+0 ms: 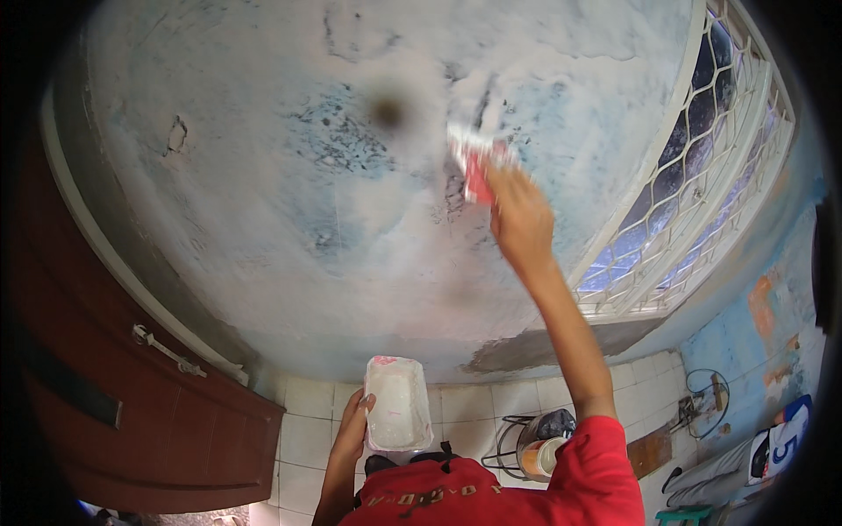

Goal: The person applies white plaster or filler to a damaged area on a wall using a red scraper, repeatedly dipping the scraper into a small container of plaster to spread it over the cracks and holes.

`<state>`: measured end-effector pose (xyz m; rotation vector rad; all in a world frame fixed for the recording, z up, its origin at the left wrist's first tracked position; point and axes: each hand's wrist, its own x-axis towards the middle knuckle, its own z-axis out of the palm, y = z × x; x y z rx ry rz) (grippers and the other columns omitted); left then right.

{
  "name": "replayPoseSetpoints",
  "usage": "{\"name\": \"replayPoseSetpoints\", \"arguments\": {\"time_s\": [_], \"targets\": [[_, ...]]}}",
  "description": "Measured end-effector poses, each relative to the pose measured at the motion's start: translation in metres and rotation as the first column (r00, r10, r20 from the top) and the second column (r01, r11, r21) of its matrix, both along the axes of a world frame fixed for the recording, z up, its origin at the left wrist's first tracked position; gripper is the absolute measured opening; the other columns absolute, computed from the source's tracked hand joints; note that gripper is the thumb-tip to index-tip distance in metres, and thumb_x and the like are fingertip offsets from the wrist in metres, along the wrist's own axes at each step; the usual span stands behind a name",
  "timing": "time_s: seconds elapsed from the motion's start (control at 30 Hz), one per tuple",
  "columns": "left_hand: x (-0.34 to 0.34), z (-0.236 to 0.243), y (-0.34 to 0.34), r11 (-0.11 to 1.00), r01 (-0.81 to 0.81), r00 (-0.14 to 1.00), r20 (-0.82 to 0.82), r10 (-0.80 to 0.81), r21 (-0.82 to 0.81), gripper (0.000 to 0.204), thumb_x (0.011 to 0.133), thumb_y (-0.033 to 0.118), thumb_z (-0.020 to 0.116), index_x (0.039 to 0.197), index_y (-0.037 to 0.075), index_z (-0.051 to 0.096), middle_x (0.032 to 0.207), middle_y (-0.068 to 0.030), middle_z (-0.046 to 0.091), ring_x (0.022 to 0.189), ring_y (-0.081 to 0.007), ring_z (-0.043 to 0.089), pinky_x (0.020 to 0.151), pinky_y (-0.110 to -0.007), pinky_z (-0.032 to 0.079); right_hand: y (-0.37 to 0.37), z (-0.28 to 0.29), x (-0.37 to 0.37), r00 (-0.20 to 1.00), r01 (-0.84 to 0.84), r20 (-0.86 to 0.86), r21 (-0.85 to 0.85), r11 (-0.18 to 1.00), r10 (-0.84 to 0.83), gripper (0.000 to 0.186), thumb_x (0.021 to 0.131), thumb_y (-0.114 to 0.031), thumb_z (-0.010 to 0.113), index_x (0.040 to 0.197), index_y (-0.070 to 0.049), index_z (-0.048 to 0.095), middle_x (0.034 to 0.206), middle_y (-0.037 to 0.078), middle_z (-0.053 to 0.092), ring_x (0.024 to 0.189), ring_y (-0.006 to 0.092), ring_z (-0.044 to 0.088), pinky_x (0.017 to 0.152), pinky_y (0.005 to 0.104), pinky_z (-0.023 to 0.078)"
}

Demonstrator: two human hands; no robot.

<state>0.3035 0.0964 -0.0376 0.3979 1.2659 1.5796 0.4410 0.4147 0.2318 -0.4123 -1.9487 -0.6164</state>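
While right fingers point(511, 186) grip the scraper point(476, 165) — likely light, stiff; I'd pinch its rear — left fingers point(360, 408) hold the tray point(425, 414) below it.

Scraper point(479, 167): red and white, motion-blurred, tilted, gripped in right hand point(524, 215) at the patchy white-and-blue, dark-speckled wall point(377, 219). Tray point(424, 412): rectangular, whitish, pink-smudged at far rim, opening upward, gripped by left hand point(353, 427).

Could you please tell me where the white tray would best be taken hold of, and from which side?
Probably by the right long wall of the white tray, coming from the right: the left hand already grips the left side, while the opposite raised wall runs long and free of fingers.
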Motion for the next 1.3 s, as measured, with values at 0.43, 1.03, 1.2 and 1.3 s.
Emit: {"name": "replayPoseSetpoints", "arguments": {"time_s": [0.43,1.03,1.2,1.3], "targets": [[-0.077,-0.007,-0.028,0.997,0.080,0.996,-0.044,-0.080,0.001,0.061,0.097,0.037,0.060,0.141,-0.001,0.044,0.132,-0.0139,0.055,0.124,-0.0213,0.049,0.105,-0.034,0.037,-0.027,-0.129,-0.067,0.982,0.140,0.137,-0.096,0.985,-0.127,0.052,0.083,-0.005,0.054,0.135,-0.002,0.054,0.125,0.017,0.058,0.114,0.0363,0.056,0.091,0.0429,0.047],[-0.127,-0.031,-0.052,0.994,0.107,0.994,-0.003,-0.107,-0.009,0.065,0.095,0.034,0.062,0.144,-0.003,0.040,0.137,-0.0157,0.052,0.127,-0.0240,0.047,0.108,-0.036,0.036,-0.018,-0.075,-0.054,0.983,0.069,0.173,-0.044,0.997,-0.060,0.045,0.080,0.002,0.054,0.124,-0.004,0.063,0.115,0.015,0.067,0.109,0.0326,0.063,0.092,0.0412,0.050],[-0.131,-0.013,-0.050,0.991,0.135,0.991,-0.019,-0.135,-0.005,0.066,0.096,0.033,0.061,0.144,-0.005,0.038,0.137,-0.0158,0.051,0.128,-0.0236,0.047,0.107,-0.035,0.036,-0.030,-0.058,-0.061,0.995,0.023,0.101,-0.143,0.990,-0.008,0.042,0.082,0.002,0.055,0.122,-0.006,0.063,0.111,0.014,0.068,0.104,0.0322,0.065,0.089,0.0426,0.051],[-0.132,-0.009,-0.054,0.987,0.156,0.988,-0.030,-0.154,0.040,0.066,0.096,0.033,0.061,0.145,-0.005,0.037,0.138,-0.0159,0.051,0.128,-0.0233,0.047,0.107,-0.035,0.037,-0.033,0.051,-0.075,0.997,-0.039,-0.066,0.051,0.998,0.042,0.041,0.083,0.002,0.053,0.122,-0.006,0.062,0.110,0.016,0.068,0.102,0.0345,0.063,0.087,0.0432,0.051]]}}
